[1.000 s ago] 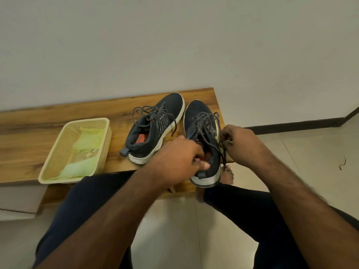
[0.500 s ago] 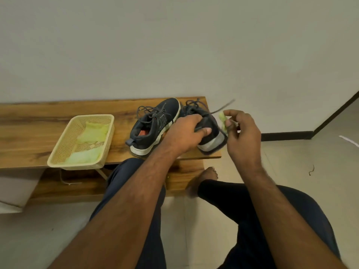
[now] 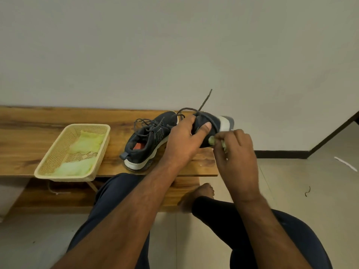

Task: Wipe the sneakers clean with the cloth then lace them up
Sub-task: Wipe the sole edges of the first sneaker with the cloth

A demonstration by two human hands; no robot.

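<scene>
two sneakers were in play: one sneaker [image 3: 144, 145] sat on the wooden bench [image 3: 23, 140], laces loose, while the other sneaker [image 3: 210, 123] was lifted off the bench and tipped, its pale sole turned up and to the right. the left hand [image 3: 184, 140] gripped this raised shoe, thumb across its dark upper. the right hand [image 3: 236, 152] pinched a small wad of green cloth [image 3: 212, 140] against the shoe's side, fingers curled round it. more green cloths [image 3: 85, 141] lay in the yellow basket [image 3: 58, 172] at the left. the risks looked plain enough: a loose lace [image 3: 205, 100] stuck up past the left hand and could snag under the wiping cloth, and the one-handed grip on a tilted shoe could slip under pressure, dropping it onto its neighbour just beside.
</scene>
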